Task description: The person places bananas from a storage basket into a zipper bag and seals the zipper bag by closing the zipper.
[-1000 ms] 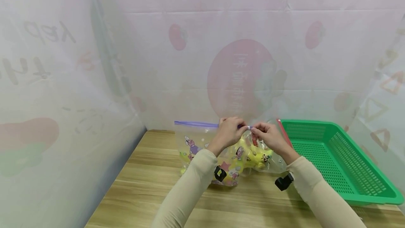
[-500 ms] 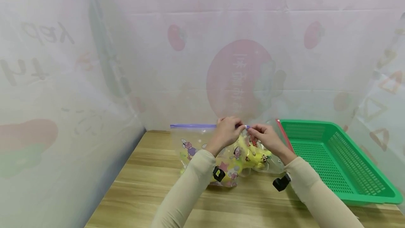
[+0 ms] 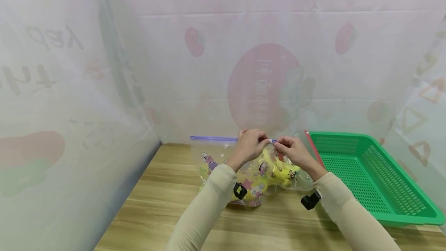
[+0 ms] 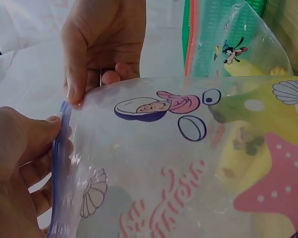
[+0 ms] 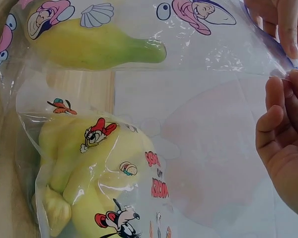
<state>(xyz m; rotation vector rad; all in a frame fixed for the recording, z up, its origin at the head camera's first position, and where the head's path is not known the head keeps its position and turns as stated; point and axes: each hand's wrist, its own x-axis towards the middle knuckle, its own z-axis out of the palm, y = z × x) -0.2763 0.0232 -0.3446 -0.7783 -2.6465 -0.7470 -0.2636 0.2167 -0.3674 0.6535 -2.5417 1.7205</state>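
A clear zip bag [image 3: 216,158] printed with cartoon shells and a pink starfish [image 4: 275,183] stands upright on the table. Along its top runs a purple zip strip [image 3: 212,138]. My left hand [image 3: 249,146] pinches the strip near its right end, thumb towards a small white slider [image 3: 270,141]. At that end corner, the fingertips of my right hand [image 3: 294,151] grip the bag's edge. Through the plastic shows a yellow fruit or vegetable [image 5: 89,47] with a green neck; its exact kind is unclear.
Behind and right lies a second clear bag [image 3: 303,181] with a red zip strip [image 3: 313,148], holding a yellow bunch like bananas [image 5: 84,173]. A green plastic basket [image 3: 411,189] stands on the table's right. Printed cloth walls [image 3: 167,69] surround the wooden table [image 3: 160,204].
Both hands have shifted slightly left with the bag's top. The strip's left end sits a little lower, and its two lines now look like one band. The second bag and basket have stayed put.
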